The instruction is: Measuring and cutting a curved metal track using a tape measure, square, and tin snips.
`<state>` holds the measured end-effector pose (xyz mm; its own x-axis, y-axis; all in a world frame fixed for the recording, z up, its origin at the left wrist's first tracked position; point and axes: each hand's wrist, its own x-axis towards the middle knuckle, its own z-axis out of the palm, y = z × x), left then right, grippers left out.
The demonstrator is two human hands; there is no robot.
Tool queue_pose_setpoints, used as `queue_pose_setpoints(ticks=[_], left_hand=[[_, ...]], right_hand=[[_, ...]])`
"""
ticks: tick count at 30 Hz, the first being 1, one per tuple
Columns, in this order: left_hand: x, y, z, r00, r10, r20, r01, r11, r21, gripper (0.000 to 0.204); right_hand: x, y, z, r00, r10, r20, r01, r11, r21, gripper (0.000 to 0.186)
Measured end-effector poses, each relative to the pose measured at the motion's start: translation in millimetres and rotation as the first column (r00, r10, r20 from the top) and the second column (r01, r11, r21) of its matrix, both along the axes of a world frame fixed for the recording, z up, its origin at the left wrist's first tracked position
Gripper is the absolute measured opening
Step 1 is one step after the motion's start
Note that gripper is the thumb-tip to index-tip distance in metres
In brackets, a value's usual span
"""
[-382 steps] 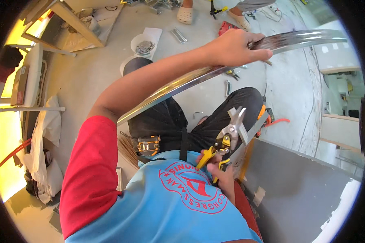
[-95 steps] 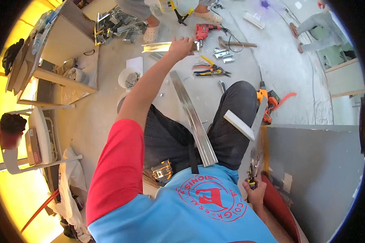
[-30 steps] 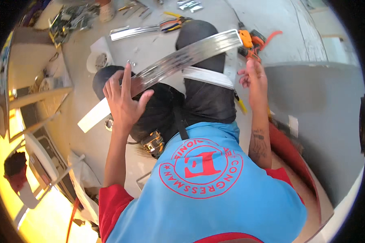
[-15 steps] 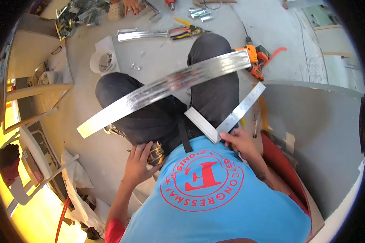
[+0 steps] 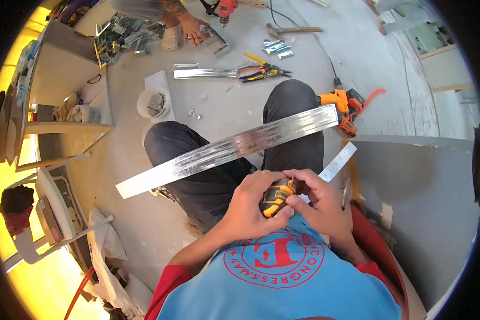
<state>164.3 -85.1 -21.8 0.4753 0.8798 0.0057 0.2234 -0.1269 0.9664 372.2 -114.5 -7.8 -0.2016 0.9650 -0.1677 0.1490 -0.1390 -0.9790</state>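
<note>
Long metal channel (image 5: 229, 150) lies across the lap unmarked, steel ruler (image 5: 337, 161) beside the right knee, both hands — left hand (image 5: 248, 205), right hand (image 5: 317, 200) — closed around a yellow-black tape measure (image 5: 276, 197), tape not yet pulled out.

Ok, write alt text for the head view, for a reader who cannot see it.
Seated person's left hand and right hand grip a yellow-and-black tape measure at the chest. A long metal channel lies across both thighs; an orange drill sits on the floor.

A yellow-and-black tape measure (image 5: 276, 198), a silvery metal channel (image 5: 229, 150), and an orange drill (image 5: 340, 101).
</note>
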Motion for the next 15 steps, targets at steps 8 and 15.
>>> queue_pose_setpoints(ticks=[8, 15], left_hand=[[-4, 14, 14, 0.965, 0.043, -0.259, 0.018, 0.973, 0.231, 0.052], [-98, 28, 25, 0.893, 0.095, -0.440, -0.164, 0.979, -0.121, 0.049]], right_hand=[[13, 25, -3, 0.998, -0.031, -0.050, 0.026, 0.996, -0.087, 0.029], [106, 71, 3, 0.683, -0.670, 0.291, 0.622, 0.742, 0.250, 0.022]])
